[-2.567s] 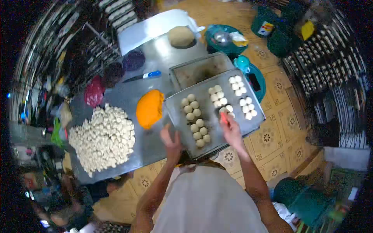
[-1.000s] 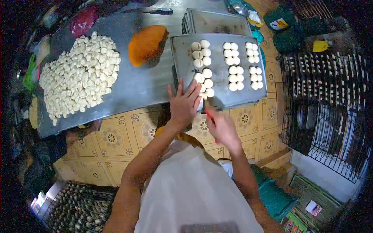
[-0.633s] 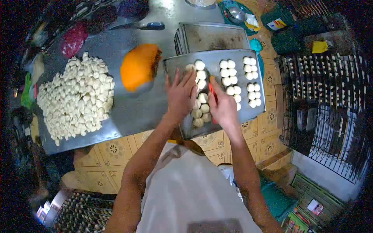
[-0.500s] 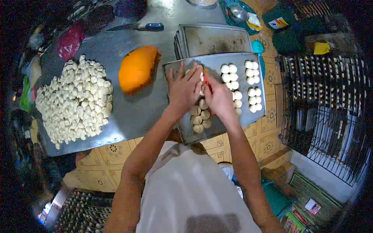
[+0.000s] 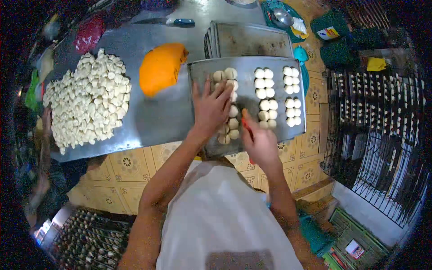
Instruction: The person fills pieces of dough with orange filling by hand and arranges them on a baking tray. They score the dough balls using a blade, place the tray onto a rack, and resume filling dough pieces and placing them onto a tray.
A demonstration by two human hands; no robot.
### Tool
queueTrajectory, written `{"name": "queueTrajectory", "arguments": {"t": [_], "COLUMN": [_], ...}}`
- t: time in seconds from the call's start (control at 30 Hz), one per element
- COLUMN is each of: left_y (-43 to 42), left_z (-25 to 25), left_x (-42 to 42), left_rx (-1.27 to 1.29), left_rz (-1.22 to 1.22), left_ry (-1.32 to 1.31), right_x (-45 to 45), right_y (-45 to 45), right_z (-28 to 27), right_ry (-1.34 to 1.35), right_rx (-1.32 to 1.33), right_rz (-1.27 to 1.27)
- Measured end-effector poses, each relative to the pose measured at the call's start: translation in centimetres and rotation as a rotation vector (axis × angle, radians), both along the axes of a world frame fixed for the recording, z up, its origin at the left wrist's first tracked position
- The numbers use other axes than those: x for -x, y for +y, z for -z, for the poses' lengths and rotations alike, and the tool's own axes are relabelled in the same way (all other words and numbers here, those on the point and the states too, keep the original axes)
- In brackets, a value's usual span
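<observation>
A metal tray holds groups of round white dough balls. My left hand lies with fingers spread on the tray's left part, over the left group of balls and partly hiding them. My right hand is wrapped round a red-handled tool, just right of the lower left balls. The tool's far end is blurred and its kind is hard to make out. Left of the tray, an orange dough mass rests on the metal table.
A big heap of small dough pieces covers the table's left side. Behind the tray are stacked empty trays and a knife. A rack of dough trays stands at right. Part of another person shows at far left.
Since half a second ago, my right hand has moved down and right with the red-handled tool, away from my left hand. My left hand stays over the left balls. The view has shifted slightly.
</observation>
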State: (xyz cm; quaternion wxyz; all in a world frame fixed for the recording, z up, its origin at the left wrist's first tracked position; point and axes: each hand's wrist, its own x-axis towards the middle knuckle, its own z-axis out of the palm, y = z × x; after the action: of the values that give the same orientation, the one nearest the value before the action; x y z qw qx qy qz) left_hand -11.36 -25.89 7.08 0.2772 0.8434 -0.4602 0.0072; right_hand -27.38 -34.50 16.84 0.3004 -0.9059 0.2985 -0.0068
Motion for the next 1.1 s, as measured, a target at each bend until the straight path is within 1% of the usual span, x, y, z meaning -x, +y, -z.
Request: {"name": "queueTrajectory", "arguments": {"t": [0.07, 0.1, 0.13, 0.17, 0.27, 0.3, 0.33, 0.4, 0.43, 0.5, 0.53, 0.6, 0.7, 0.77, 0.87, 1.0, 1.03, 1.1], "left_y": [1.3, 2.2, 3.1, 3.8, 4.4, 4.4, 4.4, 5.5, 6.1, 6.3, 6.1, 5.5, 3.6, 0.1, -5.7, -10.9, -11.6, -12.3], "left_z": [0.1, 0.3, 0.1, 0.0, -0.3, -0.4, -0.5, -0.1, 0.1, -0.3, -0.5, -1.1, -2.1, -2.0, -1.3, -0.1, 0.4, 1.1], "left_x": [2.2, 3.7, 5.1, 6.0, 6.4, 6.9, 7.5, 9.2, 9.8, 9.7, 9.5, 9.0, 7.8, 5.7, 3.1, 1.2, 1.0, 1.0], "left_rx": [-0.002, -0.036, -0.069, -0.102, -0.078, -0.064, -0.056, -0.040, -0.036, -0.061, -0.086, -0.113, -0.011, -0.017, -0.039, -0.022, -0.045, -0.091], "left_rz": [0.009, 0.013, 0.018, 0.023, 0.013, 0.014, 0.011, 0.001, -0.005, 0.008, 0.017, 0.036, 0.060, 0.079, 0.064, 0.090, 0.094, 0.099], "left_ry": [0.021, 0.043, 0.063, 0.083, 0.048, 0.035, 0.030, -0.034, -0.064, -0.053, -0.036, -0.021, 0.030, 0.003, -0.027, -0.004, 0.001, 0.013], "right_x": [0.4, 0.2, 0.3, 1.1, 2.7, 3.3, 3.6, 3.6, 5.1, 7.4, 7.9, 8.5, 6.9, 4.4, 1.3, -3.7, -3.5, -2.3], "right_y": [0.3, 0.4, 0.9, 1.5, 2.0, 2.0, 1.9, 2.5, 3.0, 4.4, 4.3, 3.8, -0.3, -4.0, -8.3, -12.1, -12.5, -13.0], "right_z": [2.1, 3.6, 4.0, 3.7, 2.0, 2.6, 4.2, 5.6, 5.4, 0.5, 0.0, -0.6, 1.3, 2.5, 2.8, 2.8, 3.1, 3.8], "right_ry": [0.023, 0.039, 0.054, 0.050, 0.096, 0.097, 0.021, -0.130, -0.134, 0.147, 0.143, 0.083, 0.021, -0.009, -0.084, 0.009, 0.015, 0.078], "right_rx": [-0.003, -0.002, -0.001, -0.007, -0.098, -0.090, -0.054, 0.001, -0.003, -0.088, -0.082, -0.033, 0.011, 0.041, 0.067, 0.106, 0.103, 0.095], "right_rz": [-0.009, -0.017, -0.025, -0.023, -0.012, -0.017, -0.032, -0.057, -0.057, -0.105, -0.117, -0.027, 0.097, 0.151, 0.185, 0.158, 0.157, 0.068]}}
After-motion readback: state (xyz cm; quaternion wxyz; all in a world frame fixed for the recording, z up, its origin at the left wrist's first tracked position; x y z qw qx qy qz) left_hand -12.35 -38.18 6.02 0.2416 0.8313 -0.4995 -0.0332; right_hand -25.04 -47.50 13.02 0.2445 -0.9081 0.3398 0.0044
